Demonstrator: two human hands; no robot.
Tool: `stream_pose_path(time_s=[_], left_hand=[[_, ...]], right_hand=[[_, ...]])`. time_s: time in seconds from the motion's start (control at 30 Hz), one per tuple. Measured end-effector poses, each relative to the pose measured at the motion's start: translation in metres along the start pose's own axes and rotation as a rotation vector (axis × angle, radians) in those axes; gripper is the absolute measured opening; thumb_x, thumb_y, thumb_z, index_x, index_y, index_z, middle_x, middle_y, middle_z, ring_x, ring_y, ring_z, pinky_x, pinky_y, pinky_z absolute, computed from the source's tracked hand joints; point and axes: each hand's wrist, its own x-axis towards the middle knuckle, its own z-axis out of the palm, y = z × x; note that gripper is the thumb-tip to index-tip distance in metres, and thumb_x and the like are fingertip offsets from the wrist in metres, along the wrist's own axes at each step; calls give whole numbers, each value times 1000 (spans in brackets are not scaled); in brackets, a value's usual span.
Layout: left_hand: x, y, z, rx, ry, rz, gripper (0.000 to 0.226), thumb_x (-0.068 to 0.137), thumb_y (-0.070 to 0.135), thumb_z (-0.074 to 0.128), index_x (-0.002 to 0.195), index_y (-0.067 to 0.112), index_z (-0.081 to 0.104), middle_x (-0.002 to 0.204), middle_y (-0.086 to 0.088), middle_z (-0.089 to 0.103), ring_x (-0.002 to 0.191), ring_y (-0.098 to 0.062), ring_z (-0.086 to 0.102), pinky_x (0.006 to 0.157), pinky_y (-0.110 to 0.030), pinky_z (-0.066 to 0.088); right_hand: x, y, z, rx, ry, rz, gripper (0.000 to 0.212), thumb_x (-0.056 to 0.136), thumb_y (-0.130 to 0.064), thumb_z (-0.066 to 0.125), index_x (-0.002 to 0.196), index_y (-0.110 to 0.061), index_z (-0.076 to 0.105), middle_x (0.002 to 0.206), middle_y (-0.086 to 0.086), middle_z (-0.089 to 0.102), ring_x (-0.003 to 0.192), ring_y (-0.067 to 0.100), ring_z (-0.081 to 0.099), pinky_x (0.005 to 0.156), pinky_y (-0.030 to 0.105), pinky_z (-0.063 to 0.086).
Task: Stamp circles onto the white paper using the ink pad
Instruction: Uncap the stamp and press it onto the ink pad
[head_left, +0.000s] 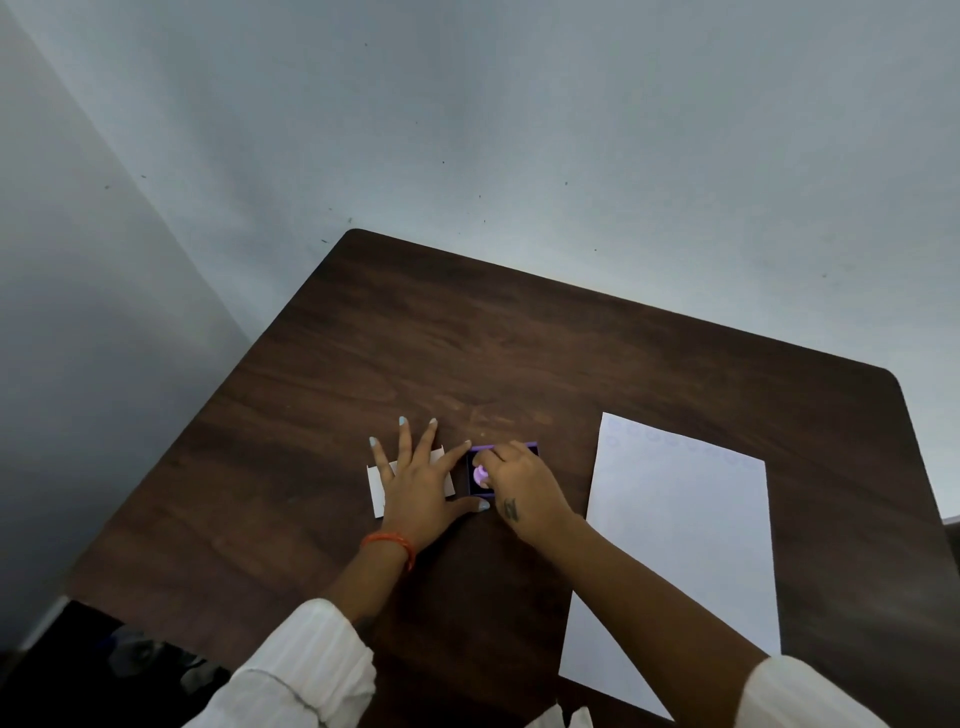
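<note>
A small purple ink pad (475, 453) lies open on the dark wooden table (467, 353), near the middle. My right hand (524, 486) pinches a small pink round stamp (481, 474) and holds it down on the pad. My left hand (418, 483) lies flat with fingers spread, its index finger and thumb touching the pad's left side. It rests on a small white card box (376, 491). The white paper (685, 551) lies to the right, with faint circle marks along its far edge.
The table stands in a corner between pale walls (467, 130). Its far and right edges are in view. Dark floor (104, 670) shows past the near left edge.
</note>
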Motion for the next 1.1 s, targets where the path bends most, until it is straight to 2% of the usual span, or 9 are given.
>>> stream_pose_path(time_s=[0.17,0.37,0.43,0.5,0.57,0.6,0.77,0.87,1.1], left_hand=[[1,-2,2,-20,6,-2,76,66,71,54,133,44,32,156,-6,13,142,-32,-15,103,-59,-24],[1,-2,3,-30,-2,4,76,66,72,53,133,44,32,156,-6,13,142,-30,-17,102,-57,-26],[1,-1,2,-22,1,2,76,66,73,53,133,44,32,156,-6,14,142,-31,-16,102,-58,-26],[1,-1,1,-7,2,-2,77,64,74,53,132,45,33,155,-6,15,142,-31,-15,102,-58,-27],[1,0,0,0,8,-1,76,63,75,54,131,45,34,155,-6,17,142,-31,-15,102,-58,-27],[0,0,0,-1,12,1,76,63,75,54,130,45,35,155,-6,17,142,-31,-14,102,-58,-28],[0,1,1,7,13,1,75,64,75,53,131,44,35,155,-6,16,142,-31,-15,102,-59,-27],[0,0,1,0,4,-2,76,65,75,52,132,44,33,156,-6,14,142,-31,-15,103,-60,-24],[1,0,3,-9,-9,-6,75,67,71,54,133,44,32,156,-5,13,142,-30,-16,103,-59,-25]], right_hand=[[0,-2,2,-36,-28,-11,47,78,-9,65,122,-7,48,130,17,54,123,30,46,103,39,40],[2,-1,1,-11,-44,-4,40,81,-10,62,119,-6,51,126,17,57,118,29,51,101,38,42],[3,-1,-6,47,-38,28,30,84,-10,58,113,-6,56,119,16,61,111,28,55,97,35,44],[8,-2,-16,122,-61,83,18,87,-9,52,99,-2,62,104,18,65,97,29,60,85,34,46],[15,-1,-25,181,-28,123,18,87,-8,49,85,3,63,90,21,66,83,34,61,72,35,44],[18,-1,-27,191,-7,127,19,88,-7,47,83,5,62,89,22,66,83,35,61,71,33,42],[11,-3,-18,95,-48,56,24,85,-5,53,109,0,58,113,20,62,106,32,55,89,34,43],[11,-2,-12,57,3,42,30,85,-7,55,114,-2,55,117,18,61,109,30,54,92,35,43],[13,-3,-5,-21,-56,41,51,75,-11,69,120,-3,48,126,19,55,116,31,50,98,38,43]])
